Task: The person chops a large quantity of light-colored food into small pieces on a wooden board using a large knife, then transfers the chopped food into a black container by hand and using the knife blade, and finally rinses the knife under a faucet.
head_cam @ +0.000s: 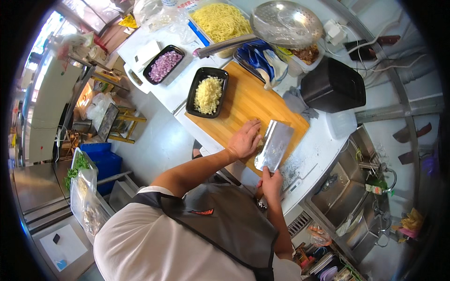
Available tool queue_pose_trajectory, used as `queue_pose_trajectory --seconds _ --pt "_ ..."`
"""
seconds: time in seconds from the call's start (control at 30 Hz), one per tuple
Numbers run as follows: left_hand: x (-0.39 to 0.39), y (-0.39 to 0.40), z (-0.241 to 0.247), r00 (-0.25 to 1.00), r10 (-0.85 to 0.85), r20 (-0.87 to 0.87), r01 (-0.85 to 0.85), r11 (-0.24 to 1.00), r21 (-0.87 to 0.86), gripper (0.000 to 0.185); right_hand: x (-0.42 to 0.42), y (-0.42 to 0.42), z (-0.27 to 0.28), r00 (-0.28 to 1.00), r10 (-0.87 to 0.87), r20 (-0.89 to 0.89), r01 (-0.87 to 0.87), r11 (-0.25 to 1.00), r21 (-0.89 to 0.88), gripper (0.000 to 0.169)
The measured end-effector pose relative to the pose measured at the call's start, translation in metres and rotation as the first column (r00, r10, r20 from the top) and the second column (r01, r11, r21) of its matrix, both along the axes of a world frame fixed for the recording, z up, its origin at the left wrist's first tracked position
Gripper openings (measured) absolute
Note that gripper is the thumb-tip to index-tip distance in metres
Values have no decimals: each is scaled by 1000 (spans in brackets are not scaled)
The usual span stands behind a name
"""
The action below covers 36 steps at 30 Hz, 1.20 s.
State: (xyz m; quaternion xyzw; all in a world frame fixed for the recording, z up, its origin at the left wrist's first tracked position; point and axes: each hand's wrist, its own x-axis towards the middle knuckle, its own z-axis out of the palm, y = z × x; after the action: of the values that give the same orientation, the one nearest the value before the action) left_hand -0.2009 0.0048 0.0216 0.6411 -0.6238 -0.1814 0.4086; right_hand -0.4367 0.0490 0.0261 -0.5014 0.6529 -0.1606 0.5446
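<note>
My right hand (271, 183) grips the handle of a wide steel cleaver (275, 142), whose blade lies over the right part of a wooden cutting board (242, 91). To the left of the blade, my left hand (245, 139) rests on the board with its fingers pointing toward the cleaver. Small pale bits show between the fingers and the blade; whether the fingers hold any is hidden. A black plastic tray (190, 102) heaped with chopped pale garlic (208, 95) sits on the board's far left corner.
Another black tray (147, 74) holds diced purple onion (165, 66). Farther back are yellow noodles (221, 21), a perforated steel strainer (286, 23) and blue-and-white gloves (263, 61). A black bin (332, 84) and grey cloth (299, 102) stand beyond the board. Right: a steel sink (342, 191).
</note>
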Motion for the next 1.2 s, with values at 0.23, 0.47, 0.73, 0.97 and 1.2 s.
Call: queue_pose_trajectory --seconds 0.23,0.47,0.73,0.97,1.2 --pt "0 -1 13 986 75 -147 -73 997 15 50 83 13 10 982 15 191 -11 1000 -18 23" --pt "39 -11 32 970 120 -209 -146 983 -111 42 129 5 65 940 24 340 -22 1000 -10 18" --pt "169 -45 73 935 332 -128 -354 898 -262 14 222 -28 96 941 228 250 -177 962 -209 24" --pt "217 -55 30 952 306 26 -298 941 -160 17 196 -16 111 994 113 -9 -107 911 -398 30" --pt "219 -42 23 904 74 421 -48 996 -72 53 98 -2 105 809 -246 -534 -119 821 -558 30"
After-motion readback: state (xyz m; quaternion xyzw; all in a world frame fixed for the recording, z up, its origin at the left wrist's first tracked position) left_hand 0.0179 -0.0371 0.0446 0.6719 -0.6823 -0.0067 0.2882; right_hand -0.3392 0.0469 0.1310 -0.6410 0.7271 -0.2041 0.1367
